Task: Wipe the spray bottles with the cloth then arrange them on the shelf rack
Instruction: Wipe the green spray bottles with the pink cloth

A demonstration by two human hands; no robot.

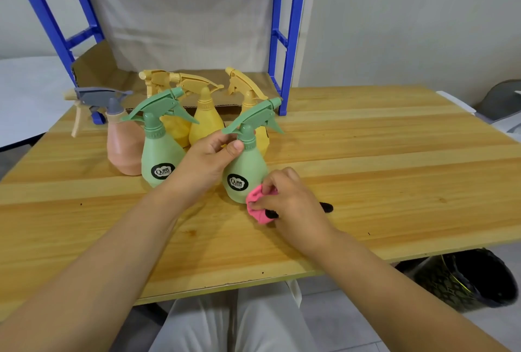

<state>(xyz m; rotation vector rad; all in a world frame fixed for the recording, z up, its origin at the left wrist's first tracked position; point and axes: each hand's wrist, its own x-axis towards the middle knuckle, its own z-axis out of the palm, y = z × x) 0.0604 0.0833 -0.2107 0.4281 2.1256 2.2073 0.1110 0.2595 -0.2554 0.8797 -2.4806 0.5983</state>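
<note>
My left hand (210, 158) grips the neck of a green spray bottle (244, 167) that stands upright on the wooden table (366, 154). My right hand (287, 196) holds a bunched pink cloth (258, 205) against the lower right side of that bottle. A second green bottle (160, 151) stands to the left, with a pink bottle (124, 145) with a grey trigger beyond it. Three yellow bottles (204, 123) stand behind them. The blue shelf rack (277, 50) rises at the back of the table, its lowest level lined with cardboard.
A white table (25, 103) adjoins on the left. A black and green bag (462, 281) lies on the floor under the table's right front corner. My knees in light trousers (234, 323) show below the front edge.
</note>
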